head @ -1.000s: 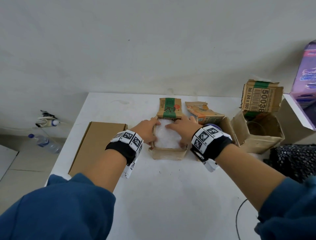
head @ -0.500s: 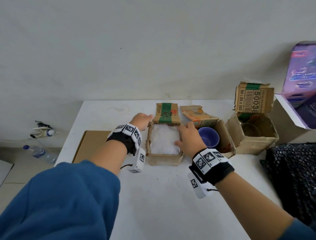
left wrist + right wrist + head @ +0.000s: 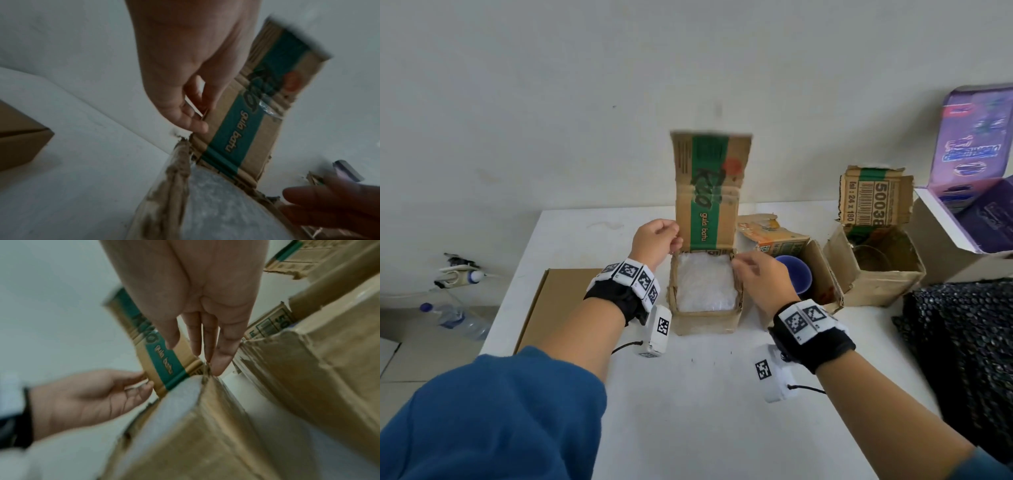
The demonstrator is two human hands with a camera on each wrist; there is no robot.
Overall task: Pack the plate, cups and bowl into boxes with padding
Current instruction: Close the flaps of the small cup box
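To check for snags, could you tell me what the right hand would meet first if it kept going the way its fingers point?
Probably the far right corner of the padded box: the right hand points its straight fingers there, almost touching.

White table [image 3: 688, 394], flat cardboard box [image 3: 558, 301], three open cartons [image 3: 705, 320], purple box [image 3: 969, 219]

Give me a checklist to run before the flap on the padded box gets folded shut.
1. Flap raised upright: ok.
2. Left hand has a grip on the flap's left edge: ok.
3. White padding covers the box's opening: ok.
4. Item packed beneath the padding: cannot tell, hidden.
5. Right hand out of the flap's path: not ok, fingers at the box's far right corner.
6. Neighbouring box with the blue cup clear of the flap: ok.
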